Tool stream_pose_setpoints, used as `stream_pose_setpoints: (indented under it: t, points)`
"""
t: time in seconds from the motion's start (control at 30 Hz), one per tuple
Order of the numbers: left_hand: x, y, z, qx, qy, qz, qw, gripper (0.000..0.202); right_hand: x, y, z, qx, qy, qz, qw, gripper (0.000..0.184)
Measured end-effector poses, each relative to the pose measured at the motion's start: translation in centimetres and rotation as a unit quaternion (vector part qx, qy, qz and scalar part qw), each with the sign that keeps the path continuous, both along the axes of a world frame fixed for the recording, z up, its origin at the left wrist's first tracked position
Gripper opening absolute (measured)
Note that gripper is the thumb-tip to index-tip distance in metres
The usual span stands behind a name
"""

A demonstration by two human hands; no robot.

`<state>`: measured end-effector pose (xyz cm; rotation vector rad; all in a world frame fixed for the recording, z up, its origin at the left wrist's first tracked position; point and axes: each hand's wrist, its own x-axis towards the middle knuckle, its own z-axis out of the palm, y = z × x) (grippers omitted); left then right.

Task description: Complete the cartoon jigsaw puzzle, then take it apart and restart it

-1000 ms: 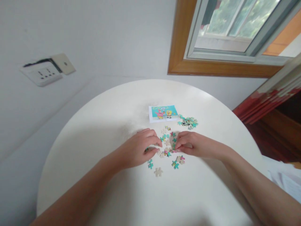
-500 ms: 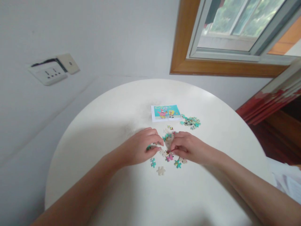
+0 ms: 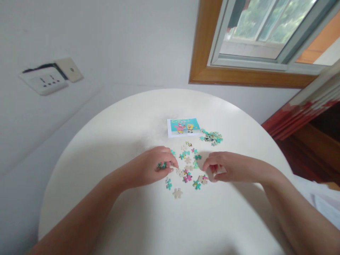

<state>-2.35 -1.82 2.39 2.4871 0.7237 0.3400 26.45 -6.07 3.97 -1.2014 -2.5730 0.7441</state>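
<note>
My left hand (image 3: pixel 155 164) rests low over the table, its fingers curved and its thumb apart from them. Its fingertips are beside a pale puzzle piece (image 3: pixel 180 172); teal pieces (image 3: pixel 162 165) show through the gap under the hand. To the right, my right hand (image 3: pixel 221 166) hovers with thumb and fingers spread, nothing visible between them. Between the hands lie several loose puzzle pieces, among them a pink cluster (image 3: pixel 187 176), a teal and yellow piece (image 3: pixel 197 185) and a teal piece (image 3: pixel 198 157). Nearer me is a beige piece (image 3: pixel 177 193).
Behind the pieces, a picture card (image 3: pixel 184 128) with two cartoon figures lies on the round white table (image 3: pixel 127 117). A pile of teal pieces (image 3: pixel 213 138) sits right of the card. Wall, socket (image 3: pixel 49 80) and wooden window frame (image 3: pixel 249 78) stand beyond the table.
My right hand has drawn back to the right, off the pink pieces, and its fingers have parted. My left hand stays near the pale piece. The view has shifted slightly.
</note>
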Motion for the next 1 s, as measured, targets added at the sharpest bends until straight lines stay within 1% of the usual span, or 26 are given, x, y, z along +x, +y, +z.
stream_pose_setpoints:
  t: [0.1,0.13,0.3,0.47,0.63,0.7,0.77,0.83,0.87,1.0]
  points:
    - [1.1,-0.5,-0.2,0.015,-0.021,0.008,1.000,0.019,-0.8,0.1,-0.2,-0.082,-0.017,0.030,0.996,0.015]
    - [1.5,-0.7,-0.3,0.020,-0.027,0.008,0.999,0.019,-1.2,0.1,-0.3,-0.087,-0.012,0.033,0.996,0.015]
    - [2.8,-1.3,-1.1,0.033,-0.033,-0.019,0.999,0.017,-2.9,-0.1,-1.0,-0.062,0.044,0.063,0.995,0.016]
    - [2.7,-1.2,-1.6,0.028,-0.029,-0.025,0.999,0.012,-3.7,-0.1,-1.6,-0.049,0.077,0.068,0.993,0.012]
    - [2.5,-1.4,-1.6,0.024,-0.035,-0.043,0.998,0.011,-4.2,0.0,-1.6,-0.038,0.081,0.062,0.994,0.009]
    - [2.5,-1.4,-1.6,0.021,-0.034,-0.053,0.998,0.010,-4.0,0.1,-1.5,-0.042,0.080,0.063,0.994,0.013]
    - [2.4,-1.4,-1.4,0.019,-0.031,-0.059,0.998,0.012,-3.5,0.3,-1.3,-0.050,0.075,0.065,0.994,0.023]
    - [2.2,-1.4,-1.3,0.020,-0.024,-0.057,0.998,0.016,-2.5,0.5,-1.0,-0.056,0.058,0.048,0.996,0.031]
    - [2.2,-1.3,-1.2,0.019,-0.019,-0.054,0.998,0.016,-2.0,0.7,-0.8,-0.055,0.043,0.030,0.997,0.032]
    - [2.3,-1.3,-1.2,0.019,-0.012,-0.045,0.999,0.011,-0.1,1.5,-0.4,-0.016,-0.023,-0.078,0.997,0.027]
